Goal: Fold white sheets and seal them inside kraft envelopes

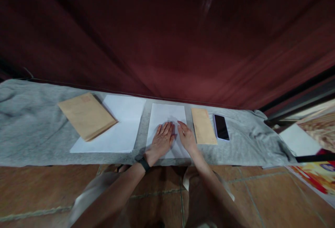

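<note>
My left hand flat on white rectangular paper, right hand apart, curved; drag toward three o'clock could skew it.

A white paper sheet is lying flat at six o'clock from centre, its long sides running toward twelve.

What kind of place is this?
Maybe a makeshift paperwork spot indoors: a long strip of grey cloth holds brown envelopes and white paper, above a tiled floor.
</note>
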Motion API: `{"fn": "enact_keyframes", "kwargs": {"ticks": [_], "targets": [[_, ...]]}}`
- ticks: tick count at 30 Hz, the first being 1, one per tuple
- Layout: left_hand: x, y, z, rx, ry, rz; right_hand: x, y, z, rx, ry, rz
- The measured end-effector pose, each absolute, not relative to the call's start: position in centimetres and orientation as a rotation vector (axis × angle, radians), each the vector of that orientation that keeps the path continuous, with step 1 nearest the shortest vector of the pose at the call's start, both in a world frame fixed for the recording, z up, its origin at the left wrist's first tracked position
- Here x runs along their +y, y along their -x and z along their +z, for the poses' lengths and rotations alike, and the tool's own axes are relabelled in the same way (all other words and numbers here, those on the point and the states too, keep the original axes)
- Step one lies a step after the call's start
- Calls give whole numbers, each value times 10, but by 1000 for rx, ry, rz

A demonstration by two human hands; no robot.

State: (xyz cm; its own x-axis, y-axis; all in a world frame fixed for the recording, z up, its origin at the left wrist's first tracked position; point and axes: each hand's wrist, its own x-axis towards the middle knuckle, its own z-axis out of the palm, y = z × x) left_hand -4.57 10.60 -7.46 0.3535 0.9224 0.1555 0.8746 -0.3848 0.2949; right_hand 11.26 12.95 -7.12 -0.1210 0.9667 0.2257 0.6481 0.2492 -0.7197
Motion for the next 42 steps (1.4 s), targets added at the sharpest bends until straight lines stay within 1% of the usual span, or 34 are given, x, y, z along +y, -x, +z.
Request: {"fn": "enact_keyframes", "kwargs": {"ticks": [3,6,15,19,22,26,29,31,34,38,42], "targets": [[109,42,-77,1521,-2501,421,137,-90,-79,-1995,1317,739],[112,40,-82,1544,-2499,394,145,-84,-85,-2130,1310,698],[116,57,-85,1770,-2435,344,158,-109,-98,-2301,1571,266],[118,69,-85,1885,-2390,328,157,-120,-104,-2308,1603,62],[120,79,-86,1986,-2337,300,155,-128,-106,-2299,1632,-14],[125,89,-86,2132,-2225,310,153,-136,-107,-2286,1674,-5],[132,87,-83,2214,-2174,397,150,-138,-104,-2244,1703,25],[137,79,-80,2164,-2224,504,148,-134,-101,-2213,1711,50],[145,62,-76,1926,-2347,582,144,-121,-98,-2252,1640,100],[154,46,-77,1744,-2419,450,140,-102,-100,-2368,1486,122],[164,52,-79,1886,-2373,365,142,-102,-103,-2371,1496,106]]}}
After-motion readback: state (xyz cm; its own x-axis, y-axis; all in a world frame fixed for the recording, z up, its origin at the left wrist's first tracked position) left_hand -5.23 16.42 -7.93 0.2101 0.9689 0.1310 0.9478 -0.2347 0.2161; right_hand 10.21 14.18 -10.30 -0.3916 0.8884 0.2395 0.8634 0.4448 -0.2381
